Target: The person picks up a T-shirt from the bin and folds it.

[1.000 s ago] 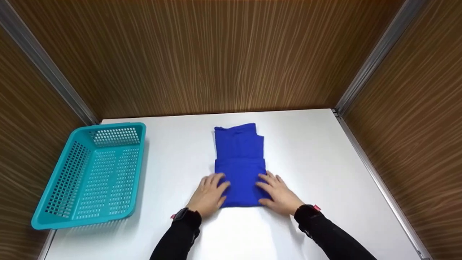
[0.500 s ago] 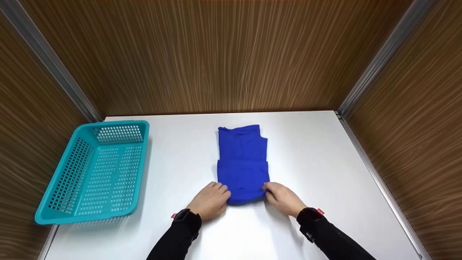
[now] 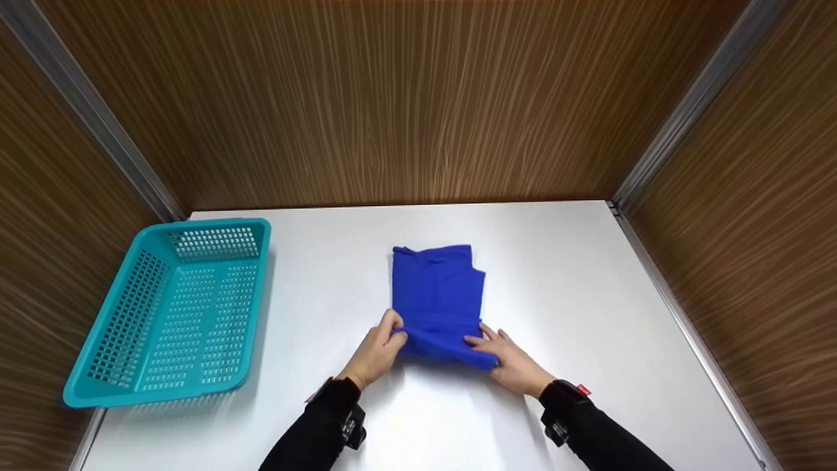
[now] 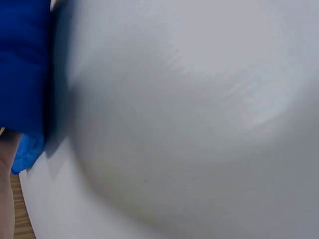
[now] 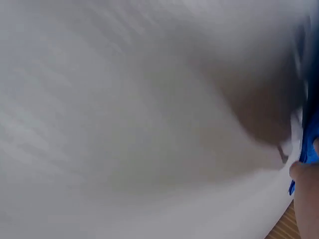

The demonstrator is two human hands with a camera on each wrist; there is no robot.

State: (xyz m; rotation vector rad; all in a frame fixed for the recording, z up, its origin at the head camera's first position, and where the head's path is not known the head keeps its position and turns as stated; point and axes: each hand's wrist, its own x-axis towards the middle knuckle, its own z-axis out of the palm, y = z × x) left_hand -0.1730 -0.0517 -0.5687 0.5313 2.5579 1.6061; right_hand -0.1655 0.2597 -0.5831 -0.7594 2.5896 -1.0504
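Observation:
A blue folded garment [image 3: 438, 288] lies on the white table in the head view, its near edge raised off the surface and slanting. My left hand [image 3: 376, 350] pinches the near-left corner between thumb and fingers. At the near-right corner, my right hand [image 3: 513, 363] holds the cloth, fingers over the top and the thumb by the edge. In the left wrist view, only part of the garment [image 4: 22, 64] and a bit of the hand [image 4: 6, 184] show at the left side. The right wrist view catches a thumb [image 5: 304, 181] against blue cloth [image 5: 311, 137].
A teal plastic basket [image 3: 255, 314] with perforated walls stands on the table's left side. Wood-grain panels [image 3: 392, 104] enclose the white table [image 3: 556, 261] at the back and both sides, with metal strips along the corners.
Both hands have gone from lying spread on the garment's near part to gripping its near corners. The near edge has lifted, and the far end has slid slightly toward me.

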